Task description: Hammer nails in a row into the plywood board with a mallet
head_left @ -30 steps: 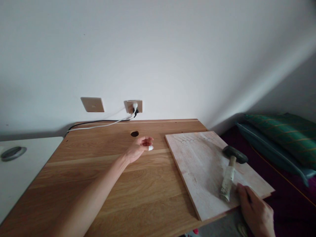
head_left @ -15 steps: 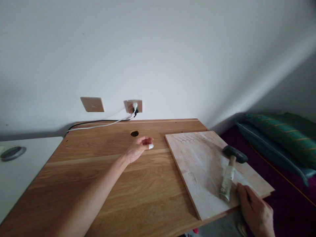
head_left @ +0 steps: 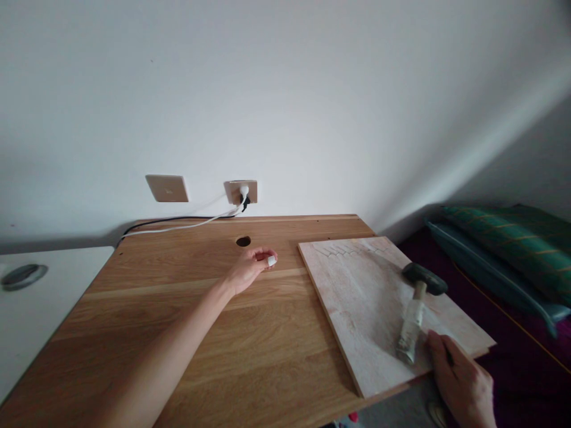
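My left hand hovers above the wooden tabletop, its fingers curled in and the thumb drawn against them. A small white patch, perhaps a wrap, shows at the thumb tip; anything inside the fingers is hidden. At the lower right, my right hand is closed in a fist over the front edge of a pale board. Whatever it holds, if anything, does not show. Beside that fist a mallet lies on the board, with a black head and a white-wrapped handle. Faint zigzag lines mark the board's far end.
Behind the tabletop, white and black cables run to a wall socket. A cable hole opens near the back. On the left stands a white surface; green cushions rest on purple fabric at the right.
The left thumb has turned slightly and drawn closer to the fingers. My right hand, the mallet and the board look nearly unmoved.
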The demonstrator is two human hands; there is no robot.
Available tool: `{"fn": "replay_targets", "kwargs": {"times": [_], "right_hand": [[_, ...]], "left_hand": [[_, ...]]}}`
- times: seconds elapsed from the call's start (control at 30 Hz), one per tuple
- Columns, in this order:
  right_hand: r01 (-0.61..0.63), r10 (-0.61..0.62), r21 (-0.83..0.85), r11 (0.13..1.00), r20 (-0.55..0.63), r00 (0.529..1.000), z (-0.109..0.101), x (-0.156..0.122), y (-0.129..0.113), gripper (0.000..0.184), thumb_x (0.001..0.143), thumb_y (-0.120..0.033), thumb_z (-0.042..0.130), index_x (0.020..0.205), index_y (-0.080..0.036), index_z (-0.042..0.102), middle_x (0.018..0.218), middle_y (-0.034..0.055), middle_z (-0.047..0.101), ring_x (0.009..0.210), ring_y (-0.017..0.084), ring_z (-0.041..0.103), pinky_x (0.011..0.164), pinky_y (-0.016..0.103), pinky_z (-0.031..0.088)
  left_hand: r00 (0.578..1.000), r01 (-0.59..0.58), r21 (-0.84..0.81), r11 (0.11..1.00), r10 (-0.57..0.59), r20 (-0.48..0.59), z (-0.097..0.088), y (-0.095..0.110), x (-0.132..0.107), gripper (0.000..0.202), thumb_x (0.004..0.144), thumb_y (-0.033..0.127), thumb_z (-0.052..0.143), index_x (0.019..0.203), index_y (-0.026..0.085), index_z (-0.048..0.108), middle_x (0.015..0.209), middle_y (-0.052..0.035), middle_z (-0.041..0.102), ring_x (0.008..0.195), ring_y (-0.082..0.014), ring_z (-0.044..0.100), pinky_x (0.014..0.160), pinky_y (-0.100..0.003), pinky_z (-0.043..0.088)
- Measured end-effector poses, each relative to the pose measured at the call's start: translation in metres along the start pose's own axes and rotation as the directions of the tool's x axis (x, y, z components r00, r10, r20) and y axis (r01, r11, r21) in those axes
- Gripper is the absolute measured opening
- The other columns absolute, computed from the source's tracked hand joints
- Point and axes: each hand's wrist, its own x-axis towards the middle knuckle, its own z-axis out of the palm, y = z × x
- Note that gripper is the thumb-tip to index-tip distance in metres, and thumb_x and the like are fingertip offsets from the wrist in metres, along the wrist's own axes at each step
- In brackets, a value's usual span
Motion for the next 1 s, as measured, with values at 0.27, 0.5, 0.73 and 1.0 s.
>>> {"fn": "replay_targets", "kwargs": {"times": [0.27,0.5,0.73,1.0], "right_hand": [[0.014,-0.014,0.000,1.000,0.000,1.000,-0.0027,-0.0003,-0.0064,0.038,0.092,-0.053,0.052,0.073,-0.024,0.068,0.061,0.0047,0.070,0.056,0.023,0.070,0.050,0.028,0.046],[0.011,-0.011,0.007,1.000,0.013,1.000,-0.0024,0.0005,-0.0050,0.036,0.092,-0.050,0.052,0.076,-0.023,0.068,0.065,0.0052,0.072,0.059,0.024,0.072,0.052,0.028,0.047],[0.006,-0.006,-0.004,1.000,0.004,1.000,-0.0009,0.0001,-0.0036,0.036,0.093,-0.051,0.052,0.073,-0.024,0.066,0.059,0.0033,0.067,0.055,0.023,0.070,0.050,0.028,0.046],[0.019,-0.019,0.011,1.000,-0.002,1.000,-0.0006,-0.0007,-0.0057,0.039,0.094,-0.053,0.051,0.071,-0.024,0.064,0.061,0.0035,0.068,0.053,0.022,0.069,0.050,0.027,0.045]], "left_hand": [[0.999,-0.017,0.037,0.999,0.019,-0.038,0.0000,-0.0013,0.0008,0.039,0.054,0.024,0.100,0.084,0.015,0.076,0.084,-0.0028,0.071,0.080,-0.0137,0.059,0.079,-0.029,0.044],[1.000,0.003,-0.015,1.000,-0.003,0.006,0.0005,0.0021,-0.0018,0.042,0.057,0.038,0.101,0.078,0.013,0.075,0.075,-0.0027,0.067,0.070,-0.0125,0.055,0.072,-0.030,0.042],[1.000,0.005,0.028,1.000,-0.004,-0.026,0.0019,0.0017,-0.0019,0.040,0.054,0.029,0.101,0.082,0.014,0.076,0.082,-0.0042,0.071,0.077,-0.0138,0.059,0.076,-0.029,0.044],[1.000,0.015,-0.077,0.997,-0.015,0.005,-0.0021,-0.0009,0.0001,0.041,0.061,0.040,0.100,0.078,0.012,0.075,0.077,-0.0058,0.071,0.073,-0.0150,0.061,0.075,-0.032,0.046]]}}
